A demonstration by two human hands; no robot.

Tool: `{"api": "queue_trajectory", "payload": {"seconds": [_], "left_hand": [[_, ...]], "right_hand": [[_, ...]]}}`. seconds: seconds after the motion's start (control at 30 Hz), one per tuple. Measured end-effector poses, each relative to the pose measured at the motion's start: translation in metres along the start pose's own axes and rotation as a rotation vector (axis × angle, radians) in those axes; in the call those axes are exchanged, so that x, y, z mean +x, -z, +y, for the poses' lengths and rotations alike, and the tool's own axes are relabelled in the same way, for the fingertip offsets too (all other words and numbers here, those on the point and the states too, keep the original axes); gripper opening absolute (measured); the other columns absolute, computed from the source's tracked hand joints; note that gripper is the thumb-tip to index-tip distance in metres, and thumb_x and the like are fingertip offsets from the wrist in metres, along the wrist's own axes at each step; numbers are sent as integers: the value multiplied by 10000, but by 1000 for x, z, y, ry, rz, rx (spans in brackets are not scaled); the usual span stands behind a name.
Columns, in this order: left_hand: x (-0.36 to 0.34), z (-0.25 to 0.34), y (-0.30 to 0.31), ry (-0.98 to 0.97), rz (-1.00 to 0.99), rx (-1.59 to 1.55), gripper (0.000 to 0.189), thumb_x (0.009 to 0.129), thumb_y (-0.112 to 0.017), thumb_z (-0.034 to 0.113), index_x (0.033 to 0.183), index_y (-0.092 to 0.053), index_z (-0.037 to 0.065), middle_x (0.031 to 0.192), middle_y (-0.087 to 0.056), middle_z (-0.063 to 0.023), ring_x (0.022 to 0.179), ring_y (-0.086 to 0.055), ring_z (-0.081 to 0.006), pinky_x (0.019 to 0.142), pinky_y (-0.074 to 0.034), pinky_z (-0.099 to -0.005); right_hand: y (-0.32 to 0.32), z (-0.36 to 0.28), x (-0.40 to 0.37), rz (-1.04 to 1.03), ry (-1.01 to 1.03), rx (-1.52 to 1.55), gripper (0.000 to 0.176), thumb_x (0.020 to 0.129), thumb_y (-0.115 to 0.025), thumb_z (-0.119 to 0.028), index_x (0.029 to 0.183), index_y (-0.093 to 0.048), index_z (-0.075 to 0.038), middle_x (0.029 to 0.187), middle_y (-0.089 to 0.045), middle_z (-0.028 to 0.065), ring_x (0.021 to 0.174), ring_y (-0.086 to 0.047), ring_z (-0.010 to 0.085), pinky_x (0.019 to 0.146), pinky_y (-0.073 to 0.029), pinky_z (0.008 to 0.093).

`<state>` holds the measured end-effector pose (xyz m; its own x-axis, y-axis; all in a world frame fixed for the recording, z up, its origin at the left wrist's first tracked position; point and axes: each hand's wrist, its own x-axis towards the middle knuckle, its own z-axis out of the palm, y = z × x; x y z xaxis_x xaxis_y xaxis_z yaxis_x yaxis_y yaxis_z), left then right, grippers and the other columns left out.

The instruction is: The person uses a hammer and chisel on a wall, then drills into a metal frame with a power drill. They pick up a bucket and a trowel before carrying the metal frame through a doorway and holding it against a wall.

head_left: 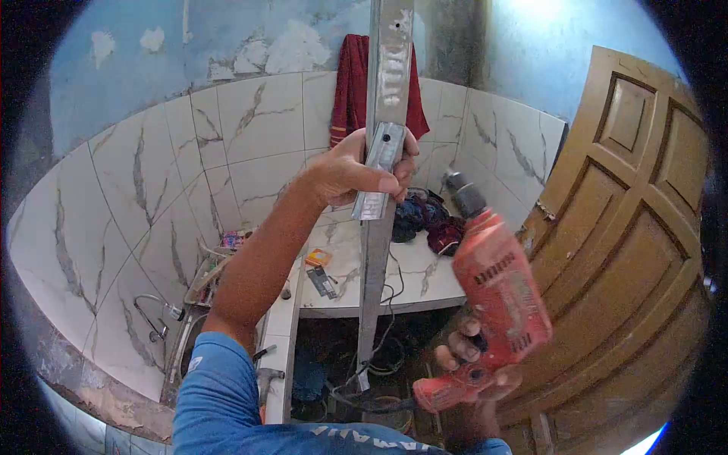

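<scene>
My left hand [356, 168] is closed around a short piece of metal channel [384, 152] and presses it against a long upright metal profile [390, 76]. A dark screw head or hole shows near the top of the short piece. Lower right, my right hand [474, 360] grips the handle of a red power drill [500, 280], slightly blurred. Its black chuck [462, 193] points up and to the left, apart from the metal. Whether a bit sits in the chuck is too blurred to tell.
A brown panelled door [622, 250] leans at the right. Behind are a tiled counter [349, 280] with small packets, dark bundled cloth [417, 216] and a hanging red towel [353, 91]. A tap [155, 318] and a hammer [267, 383] are at left. A cable [390, 303] hangs near the profile.
</scene>
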<state>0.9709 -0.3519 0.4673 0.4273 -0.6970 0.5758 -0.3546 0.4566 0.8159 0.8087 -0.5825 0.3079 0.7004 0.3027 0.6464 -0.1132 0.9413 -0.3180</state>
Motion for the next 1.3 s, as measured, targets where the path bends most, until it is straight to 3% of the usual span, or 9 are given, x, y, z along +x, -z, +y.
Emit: {"api": "queue_trajectory", "payload": {"seconds": [0.27,0.37,0.7,0.87,0.93,1.07,1.17,1.23,1.3], "left_hand": [[4,2,-22,32,33,94,570,569,-766,139,1040,-461,36,755,-489,-46,682,-543,-170,649,-466,-347],[6,3,-28,32,28,127,593,557,-777,180,1038,-464,33,783,-505,-54,698,-551,-166,652,-469,-336],[11,-3,-60,-121,38,236,438,612,-735,104,978,-515,8,800,-555,-38,698,-567,-113,654,-487,-271],[5,2,-75,52,83,327,502,601,-775,165,1012,-509,58,815,-558,-8,717,-558,-107,663,-451,-252],[5,0,-80,35,87,298,498,607,-777,170,1011,-509,56,809,-563,-9,703,-564,-107,649,-455,-250],[9,-2,-85,1,97,393,496,619,-786,192,1003,-507,47,773,-572,-10,678,-567,-102,635,-456,-238],[12,-6,-80,8,81,397,468,619,-782,189,980,-520,46,744,-572,-1,673,-561,-94,629,-451,-238],[15,-6,-78,0,65,426,447,619,-780,187,960,-527,46,738,-572,1,672,-559,-91,624,-448,-238],[18,-7,-76,-1,49,454,426,620,-777,185,941,-533,46,732,-572,4,671,-557,-88,620,-445,-237]], "right_hand": [[8,-4,-13,-144,-183,54,922,511,-709,-103,1289,-224,-8,991,-467,89,917,-484,200,895,-379,395],[15,-19,-30,-87,-165,-267,933,524,-728,-99,1321,-247,-21,1026,-518,136,915,-539,249,898,-408,449],[-84,-53,-46,422,-71,-809,869,540,-788,-172,1275,-363,14,1085,-552,176,949,-585,269,753,-501,394],[-93,-67,-55,659,-18,-1037,848,550,-798,-199,1255,-383,25,1085,-557,181,939,-598,274,715,-519,379],[-68,-83,-66,174,150,-2108,835,594,-788,-255,1248,-364,45,1098,-546,181,760,-646,279,610,-547,338],[-94,-71,-58,480,51,-1591,827,608,-786,-265,1253,-358,27,1115,-543,166,771,-648,288,631,-552,342],[-102,-65,-52,585,37,-1155,845,586,-802,-255,1258,-368,20,1138,-543,132,969,-597,252,750,-530,332],[-90,-59,-47,490,319,-1329,681,610,-756,-381,1047,-511,80,812,-611,136,631,-609,210,511,-500,284],[-96,-53,-42,537,361,-1323,703,610,-765,-362,1087,-490,76,828,-612,139,643,-611,209,515,-504,287]]}}
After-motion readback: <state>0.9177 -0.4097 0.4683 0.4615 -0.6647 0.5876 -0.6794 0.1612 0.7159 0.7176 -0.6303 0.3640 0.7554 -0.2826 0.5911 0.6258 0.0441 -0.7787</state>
